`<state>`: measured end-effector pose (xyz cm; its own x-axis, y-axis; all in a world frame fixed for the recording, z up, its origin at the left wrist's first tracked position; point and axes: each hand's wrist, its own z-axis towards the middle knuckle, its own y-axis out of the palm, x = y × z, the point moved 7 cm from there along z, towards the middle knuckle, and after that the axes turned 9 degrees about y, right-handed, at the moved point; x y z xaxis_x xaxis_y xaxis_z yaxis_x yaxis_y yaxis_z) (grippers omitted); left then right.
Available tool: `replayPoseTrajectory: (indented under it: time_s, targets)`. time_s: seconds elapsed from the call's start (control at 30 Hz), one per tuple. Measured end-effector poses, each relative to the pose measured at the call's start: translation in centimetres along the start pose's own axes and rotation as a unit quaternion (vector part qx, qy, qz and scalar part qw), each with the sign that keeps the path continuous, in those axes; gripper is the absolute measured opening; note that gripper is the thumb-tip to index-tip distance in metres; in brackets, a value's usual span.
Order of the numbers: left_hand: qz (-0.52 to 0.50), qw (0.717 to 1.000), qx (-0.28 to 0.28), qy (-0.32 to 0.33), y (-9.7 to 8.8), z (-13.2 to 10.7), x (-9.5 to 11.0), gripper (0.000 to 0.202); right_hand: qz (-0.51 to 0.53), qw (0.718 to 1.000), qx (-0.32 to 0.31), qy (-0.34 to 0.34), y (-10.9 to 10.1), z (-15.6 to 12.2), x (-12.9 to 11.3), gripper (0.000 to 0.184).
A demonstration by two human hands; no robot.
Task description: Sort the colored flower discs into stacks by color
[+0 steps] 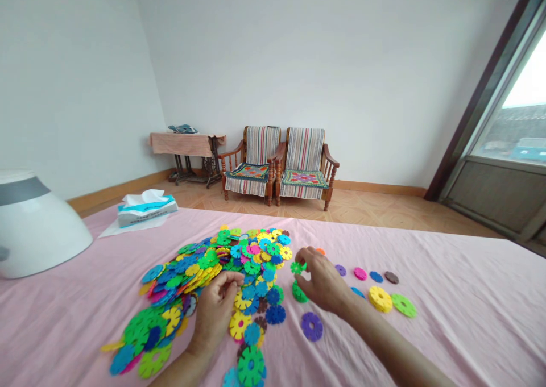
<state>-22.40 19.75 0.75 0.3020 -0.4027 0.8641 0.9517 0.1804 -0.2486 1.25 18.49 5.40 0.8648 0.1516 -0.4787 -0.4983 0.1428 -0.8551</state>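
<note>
A large heap of colorful notched plastic discs (209, 262), shaped like snowflake building pieces, spreads over the pink cloth. My left hand (219, 304) is at the heap's near side, thumb and fingertips pinched together; whether a disc is between them is hidden. To the right, my right hand (322, 279) hovers with thumb and fingers curved but apart, around a small green disc (297, 267) that seems to lie on the cloth. Just below its thumb is a larger green disc (300, 292). A purple disc (311, 326) lies nearer me.
Right of my right hand lie a stacked yellow disc (380, 299), a lime disc (404, 305), and small pink (360, 273) and brown (391, 277) discs. A tissue pack (147, 211) and a white-grey appliance (40, 228) stand left. Two wooden chairs (305, 159) stand beyond the table.
</note>
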Motion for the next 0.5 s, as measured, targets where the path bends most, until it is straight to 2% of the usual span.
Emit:
replayPoseTrajectory:
  time_s: [0.17, 0.37, 0.5]
  targets:
    - [0.0, 1.0, 0.003, 0.0, -0.1, -0.1, 0.3, 0.019, -0.017, 0.999, 0.01, 0.03, -0.2, 1.8, 3.2, 0.02]
    - [-0.002, 1.0, 0.005, -0.005, -0.1, 0.0, 0.4, 0.019, -0.029, 0.999, 0.011, 0.028, -0.3, 1.0, 3.7, 0.023]
    - [-0.002, 1.0, 0.004, -0.005, -0.1, 0.1, 0.6, 0.02, -0.048, 0.997, 0.017, 0.052, -0.6, 1.5, 4.5, 0.021]
